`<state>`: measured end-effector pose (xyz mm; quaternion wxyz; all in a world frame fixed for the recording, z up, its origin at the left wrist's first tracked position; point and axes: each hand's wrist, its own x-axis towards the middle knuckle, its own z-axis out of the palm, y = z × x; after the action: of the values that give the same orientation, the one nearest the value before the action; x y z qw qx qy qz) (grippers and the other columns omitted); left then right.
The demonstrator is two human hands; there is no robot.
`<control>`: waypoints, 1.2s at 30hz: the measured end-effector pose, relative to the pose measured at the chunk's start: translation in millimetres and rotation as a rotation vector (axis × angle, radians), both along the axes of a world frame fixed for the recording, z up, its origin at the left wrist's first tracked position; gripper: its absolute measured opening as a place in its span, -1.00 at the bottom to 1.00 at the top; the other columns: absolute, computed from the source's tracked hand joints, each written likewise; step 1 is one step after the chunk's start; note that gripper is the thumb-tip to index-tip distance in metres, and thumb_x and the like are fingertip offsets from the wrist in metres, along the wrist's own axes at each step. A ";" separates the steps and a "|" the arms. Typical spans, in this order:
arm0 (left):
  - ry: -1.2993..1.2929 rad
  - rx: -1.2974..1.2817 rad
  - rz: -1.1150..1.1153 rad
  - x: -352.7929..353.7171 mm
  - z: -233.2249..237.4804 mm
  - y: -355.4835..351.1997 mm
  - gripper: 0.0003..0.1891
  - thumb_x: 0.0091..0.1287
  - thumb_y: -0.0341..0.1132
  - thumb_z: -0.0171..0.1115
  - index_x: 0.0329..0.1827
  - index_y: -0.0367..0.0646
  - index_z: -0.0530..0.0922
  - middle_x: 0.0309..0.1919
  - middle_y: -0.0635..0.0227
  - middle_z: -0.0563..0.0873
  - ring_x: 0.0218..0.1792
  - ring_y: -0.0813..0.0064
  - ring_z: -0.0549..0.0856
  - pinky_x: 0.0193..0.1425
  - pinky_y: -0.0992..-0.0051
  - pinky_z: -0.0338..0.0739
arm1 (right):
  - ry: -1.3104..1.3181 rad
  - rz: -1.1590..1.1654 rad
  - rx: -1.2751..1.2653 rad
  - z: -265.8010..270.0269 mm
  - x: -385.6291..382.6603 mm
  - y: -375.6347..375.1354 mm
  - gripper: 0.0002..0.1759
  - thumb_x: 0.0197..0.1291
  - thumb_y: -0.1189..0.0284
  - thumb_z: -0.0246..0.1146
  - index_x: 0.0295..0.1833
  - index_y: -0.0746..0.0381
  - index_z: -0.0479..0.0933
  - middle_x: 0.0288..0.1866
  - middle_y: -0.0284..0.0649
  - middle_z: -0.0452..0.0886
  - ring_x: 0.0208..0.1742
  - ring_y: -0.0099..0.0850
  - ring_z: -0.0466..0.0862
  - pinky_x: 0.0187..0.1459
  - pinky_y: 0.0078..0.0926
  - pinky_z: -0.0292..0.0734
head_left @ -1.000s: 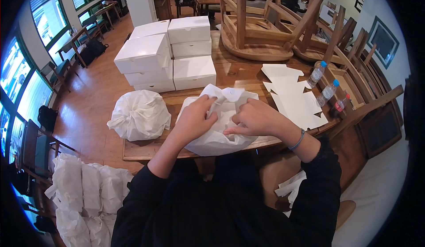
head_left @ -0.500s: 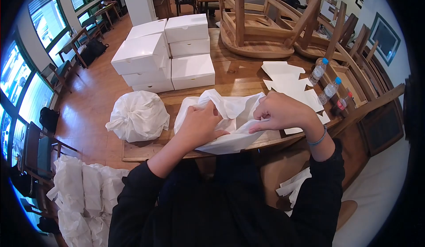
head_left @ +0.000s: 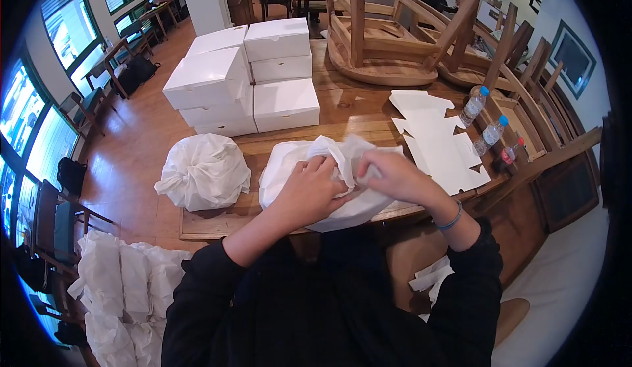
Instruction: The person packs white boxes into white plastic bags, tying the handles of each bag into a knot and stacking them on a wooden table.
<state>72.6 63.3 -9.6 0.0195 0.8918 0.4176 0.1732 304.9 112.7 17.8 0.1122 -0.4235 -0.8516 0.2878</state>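
Note:
A white bag sits at the table's front edge, its top bunched together between my two hands. My left hand is closed on the gathered cloth-like material at the bag's left side. On the other side, my right hand pinches part of the bag's top, which is slightly blurred. What lies inside the bag is hidden. Just left of it rests a second white bag, rounded and twisted shut at the top.
Stacked white boxes stand behind the bags. To the right lie a flat unfolded box, water bottles and a red-capped bottle. Upturned stools fill the table's back. More white bags are piled at lower left.
My right hand has moved left toward my left hand, drawing the bag's edge inward. The bag's opening, which was wide, is now gathered closed.

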 end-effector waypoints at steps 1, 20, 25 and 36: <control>0.001 0.024 0.035 -0.3 -2.1 1.1 -0.68 0.41 -0.02 0.26 -0.11 -0.05 0.79 0.01 0.11 0.60 0.14 0.06 0.57 0.15 0.07 0.48 | 0.095 -0.077 -0.021 10.7 1.8 -1.3 -0.73 0.19 0.44 0.34 -0.01 0.24 0.58 -0.16 -0.12 0.67 -0.14 -0.28 0.70 -0.01 -0.34 0.60; -0.957 0.116 0.219 -32.3 0.6 28.7 -0.79 0.37 -0.34 0.40 -0.01 -0.24 0.68 -0.19 0.18 0.69 -0.22 0.16 0.69 -0.09 0.28 0.55 | 0.583 -0.379 -0.038 41.4 40.1 -33.9 -0.65 0.20 0.48 0.47 0.07 0.40 0.66 0.19 -0.10 0.65 0.11 -0.52 0.66 0.05 -0.50 0.64; -1.022 0.450 0.293 -30.3 21.2 32.5 -0.73 0.35 -0.30 0.45 -0.04 -0.32 0.67 0.08 0.16 0.57 0.08 0.24 0.59 0.18 0.32 0.45 | 0.829 -0.100 0.626 41.1 9.4 -18.6 -0.55 0.13 0.48 0.42 0.15 0.41 0.62 0.33 0.04 0.55 0.40 -0.22 0.51 0.46 -0.22 0.33; -1.566 -0.184 -0.040 5.8 18.8 54.4 -0.78 0.64 -0.22 0.11 0.03 -0.24 0.45 -0.32 0.43 0.64 -0.54 0.73 0.50 -0.53 0.67 0.34 | 1.527 -0.091 -0.084 3.6 -93.1 6.9 -0.77 0.52 0.47 0.18 0.19 0.27 0.42 -0.10 -0.20 0.64 -0.33 -0.49 0.66 -0.25 -0.57 0.58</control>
<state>78.4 117.7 9.2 0.3848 0.5124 0.2789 0.7153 211.8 119.6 21.4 0.6652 -0.1455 -0.5077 0.5278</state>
